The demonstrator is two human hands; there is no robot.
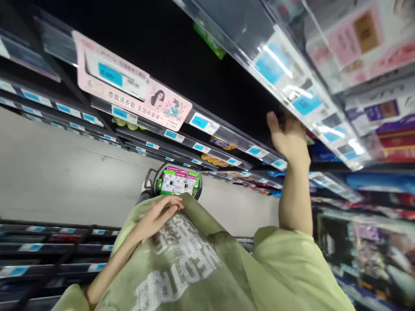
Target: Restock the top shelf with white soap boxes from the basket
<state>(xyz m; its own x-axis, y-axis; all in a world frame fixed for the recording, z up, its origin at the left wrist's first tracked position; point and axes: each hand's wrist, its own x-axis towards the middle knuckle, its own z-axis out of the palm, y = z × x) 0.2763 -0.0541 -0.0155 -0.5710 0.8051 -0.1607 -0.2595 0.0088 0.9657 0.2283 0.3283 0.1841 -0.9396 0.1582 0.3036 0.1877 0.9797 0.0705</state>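
Observation:
My right hand (289, 137) is raised into a dark shelf bay, just under the clear price-tag rail (293, 88) of the shelf above. Its thumb sticks out to the left, and the fingers are hidden in the dark behind the rail. My left hand (161, 214) rests flat against my green printed shirt (191, 259), fingers stretched out and holding nothing. Beyond it, on the floor, is a round basket (178, 180) with green and pink packets.
Shop shelves with blue price tags run along both sides of a pale floor aisle (48, 172). A pink promotional sign (129, 86) hangs from one rail. Packaged goods (379, 125) fill the shelves at right.

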